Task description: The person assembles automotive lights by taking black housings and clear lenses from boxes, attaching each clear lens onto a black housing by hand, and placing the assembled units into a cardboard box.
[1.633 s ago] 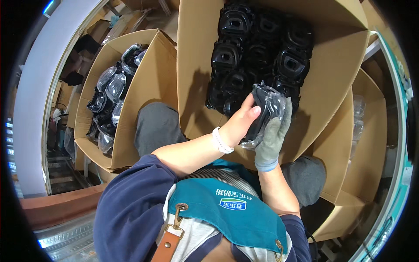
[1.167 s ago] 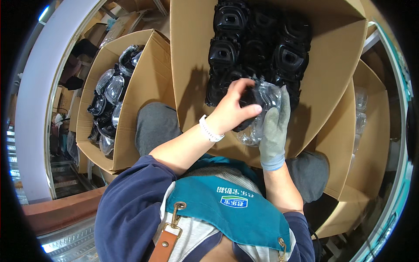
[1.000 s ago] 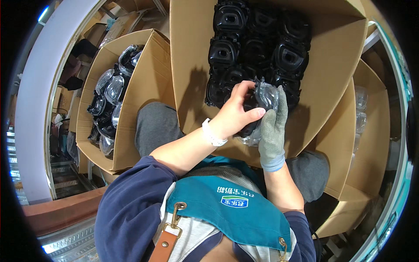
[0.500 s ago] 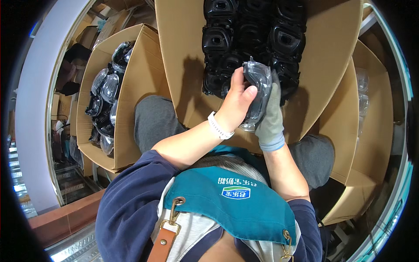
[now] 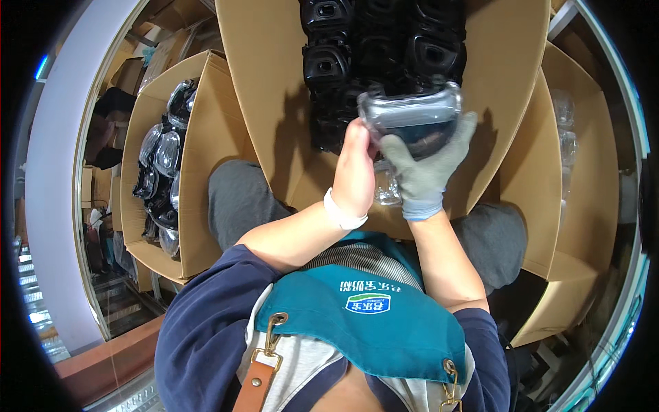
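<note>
Above the large box, a clear, curved plastic lens cover (image 5: 412,110) is held crosswise, slightly blurred. My left hand (image 5: 355,172), bare with a white wristband, grips its left end; some of those fingers are hidden behind it. My right hand (image 5: 427,175), in a grey glove, spans its near side, thumb at the left and fingers spread round the right. Another clear plastic part (image 5: 386,184) shows below, between my hands; whether it joins the held cover I cannot tell. Beyond my hands, rows of black plastic housings (image 5: 326,65) fill the far part of the box.
The large cardboard box (image 5: 264,75) stands between my knees. At the left is a carton (image 5: 220,130) holding clear and black lamp-like parts (image 5: 167,154). To the right, another carton (image 5: 587,185) has clear parts along its inner side. A pale post (image 5: 51,172) rises at far left.
The lens cover has turned from upright between my palms to lying crosswise. My gloved right hand has spread its thumb and fingers round it. The view has shifted slightly.
</note>
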A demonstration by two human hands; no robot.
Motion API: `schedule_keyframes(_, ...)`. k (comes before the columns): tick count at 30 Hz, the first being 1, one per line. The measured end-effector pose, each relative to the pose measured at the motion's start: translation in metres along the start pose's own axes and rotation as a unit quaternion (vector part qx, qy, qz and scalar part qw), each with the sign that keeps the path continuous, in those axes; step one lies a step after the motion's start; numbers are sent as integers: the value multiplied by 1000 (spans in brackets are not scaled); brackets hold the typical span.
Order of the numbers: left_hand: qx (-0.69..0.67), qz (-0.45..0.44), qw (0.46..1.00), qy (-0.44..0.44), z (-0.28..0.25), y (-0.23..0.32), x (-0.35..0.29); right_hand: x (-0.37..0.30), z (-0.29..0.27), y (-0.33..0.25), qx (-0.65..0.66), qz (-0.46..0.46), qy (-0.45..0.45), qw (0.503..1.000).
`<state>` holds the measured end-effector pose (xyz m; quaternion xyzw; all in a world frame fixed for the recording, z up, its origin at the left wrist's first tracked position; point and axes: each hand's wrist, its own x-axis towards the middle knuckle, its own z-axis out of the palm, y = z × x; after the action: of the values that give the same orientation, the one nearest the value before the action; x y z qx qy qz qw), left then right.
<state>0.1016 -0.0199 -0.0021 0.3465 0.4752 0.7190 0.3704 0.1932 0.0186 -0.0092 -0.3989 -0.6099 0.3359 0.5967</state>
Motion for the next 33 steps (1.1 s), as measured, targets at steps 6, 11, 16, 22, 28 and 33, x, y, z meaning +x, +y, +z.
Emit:
schedule_keyframes(6, -384, -269, 881, 66, -6, -4, 46, -8, 6, 1, -131, -155, 24, 979)
schedule_keyframes(11, -374, -295, 869, 137, -14, -9, 53, -2, -3, 4, 76, 89, -46, 992)
schedule_keyframes(16, -364, -305, 857, 201, -11, -6, 47, -3, -10, 4, 137, 181, -163, 960)
schedule_keyframes(22, -307, -224, 913, 150, -30, -6, 64, 6, -9, -2, 191, 222, -156, 943)
schedule_keyframes(28, -209, -120, 966, 94, -45, -19, 52, 13, -25, -12, 230, 246, -177, 925)
schedule_keyframes(33, -240, -131, 955, 118, -43, -27, 43, 11, -28, -21, 318, 267, -189, 890)
